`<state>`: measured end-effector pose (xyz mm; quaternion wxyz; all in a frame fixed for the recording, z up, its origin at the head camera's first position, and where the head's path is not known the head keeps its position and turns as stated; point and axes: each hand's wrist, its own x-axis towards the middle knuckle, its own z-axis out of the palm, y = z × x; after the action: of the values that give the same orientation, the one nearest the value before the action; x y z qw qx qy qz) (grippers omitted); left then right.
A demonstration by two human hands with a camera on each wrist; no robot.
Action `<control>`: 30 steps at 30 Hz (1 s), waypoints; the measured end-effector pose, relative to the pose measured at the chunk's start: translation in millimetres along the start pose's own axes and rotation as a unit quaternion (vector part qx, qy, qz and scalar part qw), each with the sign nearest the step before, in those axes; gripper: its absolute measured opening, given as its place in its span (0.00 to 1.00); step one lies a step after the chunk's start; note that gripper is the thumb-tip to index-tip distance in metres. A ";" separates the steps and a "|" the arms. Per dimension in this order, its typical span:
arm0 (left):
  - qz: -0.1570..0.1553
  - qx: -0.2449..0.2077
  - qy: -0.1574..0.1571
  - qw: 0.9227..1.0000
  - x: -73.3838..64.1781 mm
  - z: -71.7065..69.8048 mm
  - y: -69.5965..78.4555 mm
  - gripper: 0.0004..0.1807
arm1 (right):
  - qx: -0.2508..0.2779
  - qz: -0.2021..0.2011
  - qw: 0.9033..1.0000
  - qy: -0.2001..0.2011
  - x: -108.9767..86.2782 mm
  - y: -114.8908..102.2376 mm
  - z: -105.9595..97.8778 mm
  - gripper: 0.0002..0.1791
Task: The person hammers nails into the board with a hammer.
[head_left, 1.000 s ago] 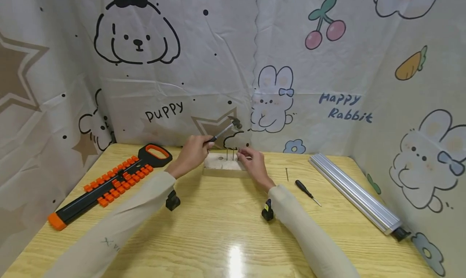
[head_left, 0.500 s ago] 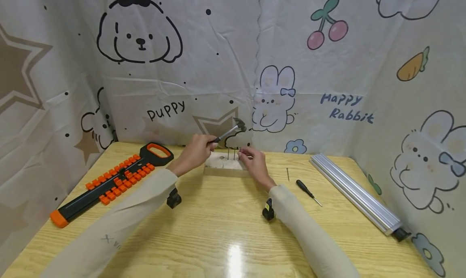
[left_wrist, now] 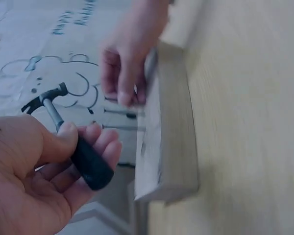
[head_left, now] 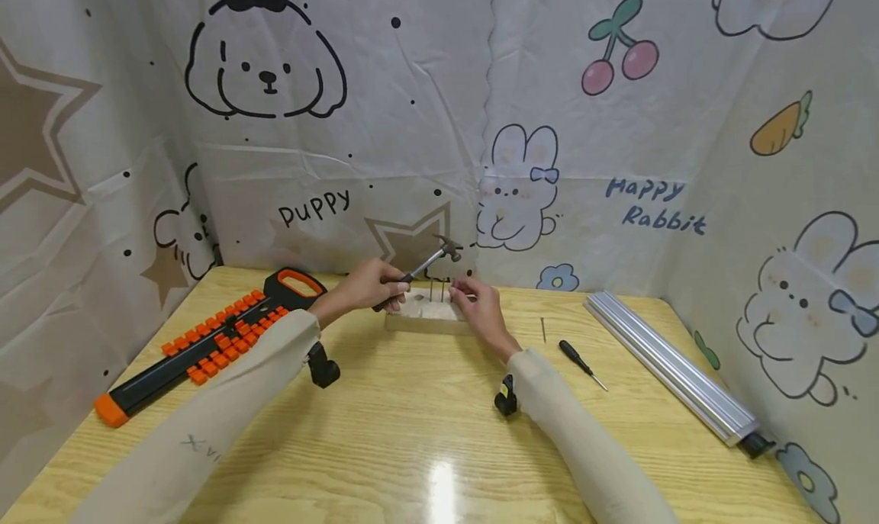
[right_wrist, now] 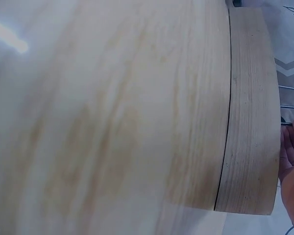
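My left hand grips the black handle of a small claw hammer. In the head view the hammer's head hangs over the far side of a pale wooden block. Two nails stand upright in the block's top, side by side. To the right of them, my right hand pinches a third nail at the block's top. Most of that nail is covered by the fingers, and only part of the right hand shows in the right wrist view.
A loose nail and a black-handled screwdriver lie right of the block. Farther right is a long silver metal bar. At the left lies a black rail with orange clips. A printed cloth hangs behind the table.
My left hand has tilted and come down a little, and the hammer's head has dropped slightly and shifted right. My right hand keeps its place at the nail.
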<state>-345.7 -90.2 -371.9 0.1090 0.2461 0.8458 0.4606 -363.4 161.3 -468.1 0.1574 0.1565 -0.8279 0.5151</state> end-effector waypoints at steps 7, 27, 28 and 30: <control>-0.034 -0.161 -0.028 0.986 -6.5 3.7 -5.5 0.19 | 0.000 0.035 0.999 -0.034 2.6 -10.5 -5.0 0.11; -0.060 -0.221 -0.084 0.970 -24.6 1.1 -14.9 0.23 | -0.153 0.097 0.981 -0.076 -4.5 -1.1 -113.7 0.16; -0.058 -0.217 -0.082 0.971 -25.8 1.4 -16.1 0.23 | -0.167 0.102 0.978 -0.077 -6.0 0.6 -119.5 0.15; -0.057 -0.212 -0.075 0.973 -27.3 1.8 -18.6 0.23 | -0.201 0.116 0.969 -0.080 -8.5 4.2 -130.0 0.14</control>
<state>-327.5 -111.5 -389.5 0.2478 0.2026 0.7308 0.6029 -344.6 281.2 -420.5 0.0577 0.0655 -0.9368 0.3387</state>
